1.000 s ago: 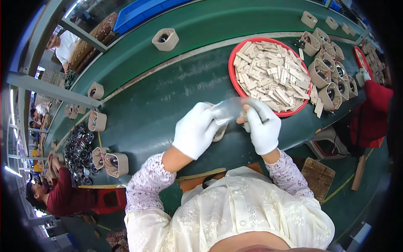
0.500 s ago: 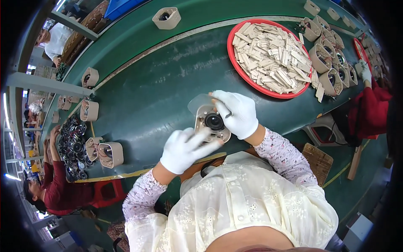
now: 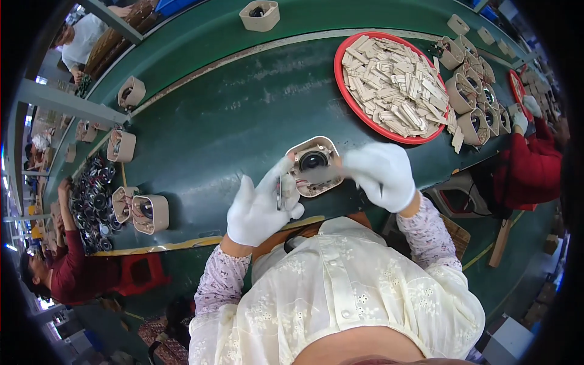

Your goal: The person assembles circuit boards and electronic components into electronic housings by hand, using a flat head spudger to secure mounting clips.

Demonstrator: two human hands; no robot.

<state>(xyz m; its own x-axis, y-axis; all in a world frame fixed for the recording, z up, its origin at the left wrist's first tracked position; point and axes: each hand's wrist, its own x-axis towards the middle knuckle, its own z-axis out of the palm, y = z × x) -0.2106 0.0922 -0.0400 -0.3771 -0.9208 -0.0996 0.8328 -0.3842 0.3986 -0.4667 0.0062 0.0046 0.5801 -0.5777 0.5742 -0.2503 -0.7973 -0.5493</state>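
A beige, rounded housing [image 3: 333,148] lies on the bench in front of me, its open side up. Inside sits a round black speaker [image 3: 312,160], with thin wires near its lower end. My left hand [image 3: 258,207], in a white glove, is at the housing's left edge, its fingers closed on a small shiny metallic piece [image 3: 280,193] whose kind I cannot make out. From the right, my white-gloved right hand [image 3: 383,177] reaches over the housing with curled fingers. It pinches a greyish translucent piece [image 3: 321,174], smeared by motion, which partly covers the speaker.
A red round tray [image 3: 342,85] heaped with beige plastic strips stands beyond my right hand. Several beige housings [image 3: 474,126] crowd the right side. To the left lie two housings [image 3: 151,214] and a pile of black speakers [image 3: 91,194]. Co-workers [image 3: 526,161] sit at both sides.
My right hand has moved right and slightly down, bringing the translucent piece from beyond the housing to over it. My left hand has drawn left, now with the metallic piece showing. The housing's opening shows more fully.
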